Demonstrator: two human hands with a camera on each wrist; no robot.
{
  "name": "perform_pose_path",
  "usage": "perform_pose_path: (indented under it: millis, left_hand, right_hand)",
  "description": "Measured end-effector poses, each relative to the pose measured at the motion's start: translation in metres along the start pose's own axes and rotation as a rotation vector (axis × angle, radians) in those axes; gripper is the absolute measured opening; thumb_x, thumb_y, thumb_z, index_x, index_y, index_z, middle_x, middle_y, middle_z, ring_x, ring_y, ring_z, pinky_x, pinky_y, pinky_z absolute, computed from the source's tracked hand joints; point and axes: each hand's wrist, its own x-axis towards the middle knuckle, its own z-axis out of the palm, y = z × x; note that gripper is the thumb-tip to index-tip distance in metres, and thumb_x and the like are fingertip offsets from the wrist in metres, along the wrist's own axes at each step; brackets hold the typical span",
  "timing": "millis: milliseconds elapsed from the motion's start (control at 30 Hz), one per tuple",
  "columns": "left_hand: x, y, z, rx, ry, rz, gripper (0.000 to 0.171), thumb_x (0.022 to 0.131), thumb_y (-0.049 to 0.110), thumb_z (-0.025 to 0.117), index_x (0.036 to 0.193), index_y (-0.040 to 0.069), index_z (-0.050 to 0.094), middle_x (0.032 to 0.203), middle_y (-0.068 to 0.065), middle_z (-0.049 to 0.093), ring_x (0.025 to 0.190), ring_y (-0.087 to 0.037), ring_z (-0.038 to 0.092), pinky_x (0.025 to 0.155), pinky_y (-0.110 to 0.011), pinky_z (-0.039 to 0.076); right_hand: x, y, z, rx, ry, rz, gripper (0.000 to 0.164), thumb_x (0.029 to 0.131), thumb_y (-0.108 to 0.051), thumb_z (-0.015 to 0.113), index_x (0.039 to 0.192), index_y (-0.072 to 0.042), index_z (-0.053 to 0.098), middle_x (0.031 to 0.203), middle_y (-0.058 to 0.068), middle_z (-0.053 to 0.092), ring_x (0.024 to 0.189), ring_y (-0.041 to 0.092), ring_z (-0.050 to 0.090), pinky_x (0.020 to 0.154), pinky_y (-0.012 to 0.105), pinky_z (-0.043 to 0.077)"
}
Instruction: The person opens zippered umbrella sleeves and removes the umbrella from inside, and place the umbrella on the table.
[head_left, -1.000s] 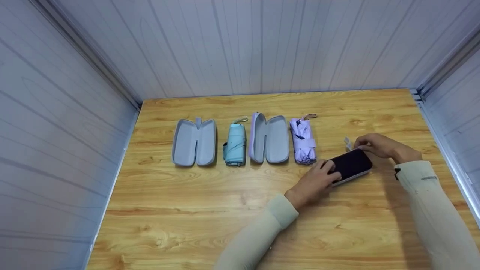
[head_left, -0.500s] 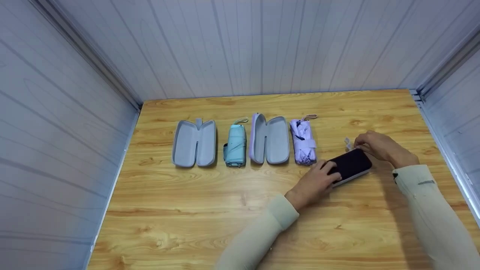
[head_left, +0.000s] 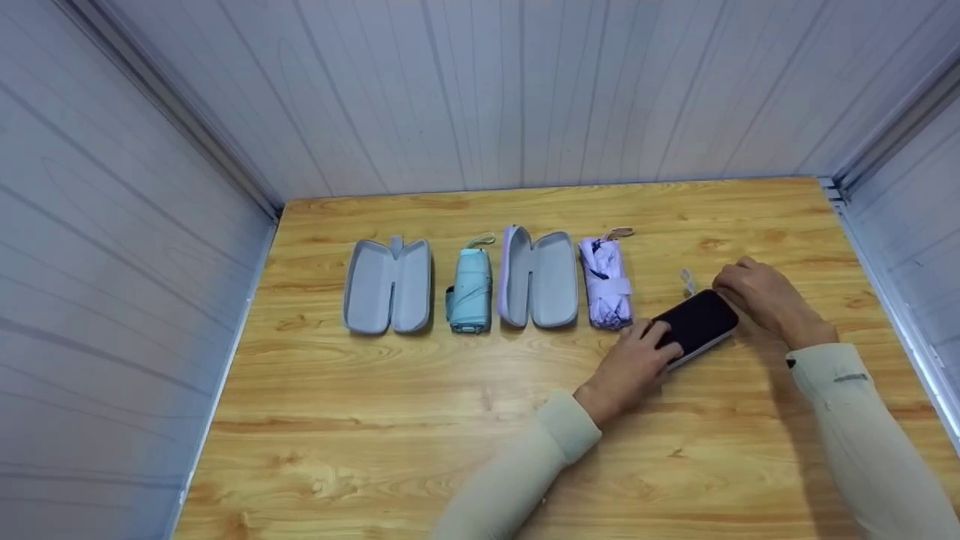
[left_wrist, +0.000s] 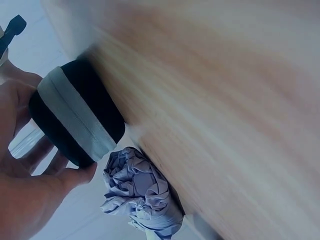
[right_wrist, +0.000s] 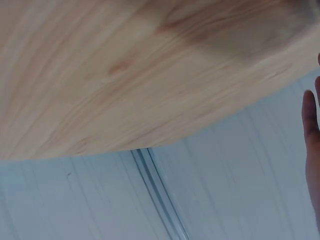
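In the head view a black zip case (head_left: 701,324) with a grey zipper band lies slanted on the table at the right. My left hand (head_left: 634,364) grips its near-left end, fingers over the top. In the left wrist view the thumb and fingers span the case (left_wrist: 75,112), and its zipper is closed at that end. My right hand (head_left: 765,300) has its fingers curled at the far-right corner, seemingly pinching the zipper pull, which the fingers hide. A grey strap (head_left: 687,282) sticks out from the case's far side. In the right wrist view only part of the hand (right_wrist: 313,150) shows.
Left of the case lie a folded lilac umbrella (head_left: 606,285), an unfolded lilac case (head_left: 555,281) with grey lining, a folded teal umbrella (head_left: 471,292) and another unfolded grey-lined case (head_left: 371,289). Pale panel walls (head_left: 480,90) stand behind and at both sides of the wooden table (head_left: 375,420).
The right hand has shifted slightly at the case's far corner, and its wrist has come a little nearer. The case's far end has swung slightly up and left; the left hand keeps its grip.
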Motion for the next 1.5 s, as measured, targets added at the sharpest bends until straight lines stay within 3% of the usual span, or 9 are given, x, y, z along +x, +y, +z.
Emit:
perform_pose_path:
  millis: [267,500,700,1267,1500]
  left_hand:
    - [0.000,0.004,0.003,0.032,0.027,-0.041,0.027,0.103,0.034,0.069,0.129,0.028,0.070,0.144,-0.002,0.057,0.130,-0.022,0.053,0.100,-0.034,0.050]
    - [0.001,0.005,0.002,0.012,0.035,-0.053,0.024,0.103,0.035,0.068,0.126,0.027,0.071,0.142,-0.002,0.057,0.129,-0.022,0.054,0.101,-0.033,0.049]
    - [0.001,0.006,0.002,0.010,0.031,-0.064,0.026,0.103,0.035,0.068,0.128,0.027,0.070,0.142,-0.001,0.057,0.129,-0.022,0.053,0.100,-0.034,0.048]
    - [0.000,0.012,0.005,0.034,0.081,-0.093,0.024,0.100,0.031,0.073,0.124,0.028,0.072,0.136,0.000,0.060,0.126,-0.021,0.055,0.103,-0.035,0.049]
    - [0.001,0.012,0.005,0.048,0.115,-0.098,0.023,0.096,0.029,0.076,0.119,0.027,0.074,0.132,0.000,0.060,0.125,-0.020,0.056,0.095,-0.031,0.049]
  right_hand:
    - [-0.009,0.000,0.005,-0.069,0.050,-0.019,0.016,0.085,0.002,0.082,0.098,-0.002,0.075,0.093,0.010,0.072,0.089,0.032,0.064,0.078,0.050,0.055]
    - [-0.015,0.001,0.007,-0.061,0.101,-0.030,0.018,0.079,0.007,0.085,0.093,-0.002,0.076,0.089,0.009,0.073,0.087,0.032,0.064,0.077,0.048,0.053]
    - [-0.019,-0.001,0.007,-0.039,0.119,-0.019,0.016,0.081,0.006,0.084,0.094,0.000,0.077,0.090,0.012,0.074,0.088,0.034,0.063,0.077,0.052,0.052]
    - [-0.032,-0.002,0.009,-0.015,0.169,0.006,0.017,0.080,0.010,0.083,0.089,-0.003,0.077,0.086,0.010,0.074,0.086,0.032,0.065,0.074,0.047,0.053]
    - [-0.035,0.000,0.011,-0.029,0.182,-0.011,0.021,0.076,0.011,0.085,0.090,-0.002,0.076,0.087,0.014,0.074,0.086,0.036,0.065,0.071,0.050,0.053]
